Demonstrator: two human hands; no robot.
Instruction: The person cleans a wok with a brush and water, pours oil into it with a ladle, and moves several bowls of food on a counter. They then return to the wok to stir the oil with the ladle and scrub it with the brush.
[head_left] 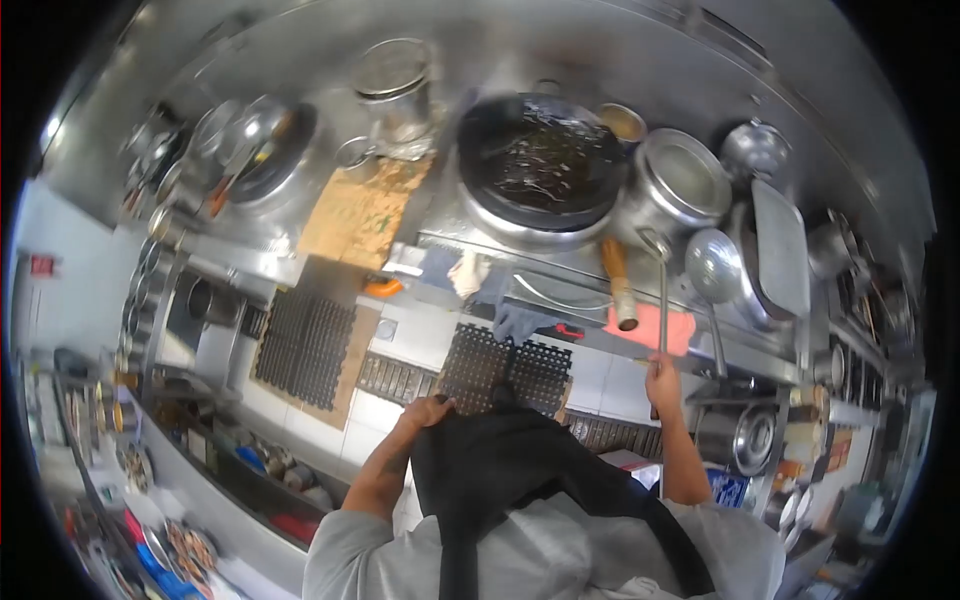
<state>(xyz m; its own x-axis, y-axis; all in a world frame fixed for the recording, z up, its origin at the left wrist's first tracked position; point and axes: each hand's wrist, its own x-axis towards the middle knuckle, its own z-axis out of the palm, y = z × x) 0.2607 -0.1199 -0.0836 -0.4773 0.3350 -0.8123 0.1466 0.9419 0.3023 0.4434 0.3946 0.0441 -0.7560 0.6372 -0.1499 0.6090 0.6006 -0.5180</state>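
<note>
My right hand (661, 382) is wrapped round the long handle of a metal ladle (663, 300), whose bowl rests up by the stove's front edge. Closed at the upper left edge of the black apron (500, 455), my left hand (428, 411) appears to grip its cloth; the fingers are partly hidden. Ahead sits a large dark wok (540, 160) with shiny dark liquid in it. Right of the wok stands a steel pot (684, 178). A perforated skimmer (714, 265) lies to the right of the ladle, beside a pink cloth (655, 328).
A wood-handled brush or tool (616, 280) lies between wok and ladle. Left of the wok are a wooden board (365, 210), a strainer over a pot (393, 70) and a second wok (280, 165). A blue-grey cloth (515, 322) hangs over the front edge. Black mats (305, 345) cover parts of the floor.
</note>
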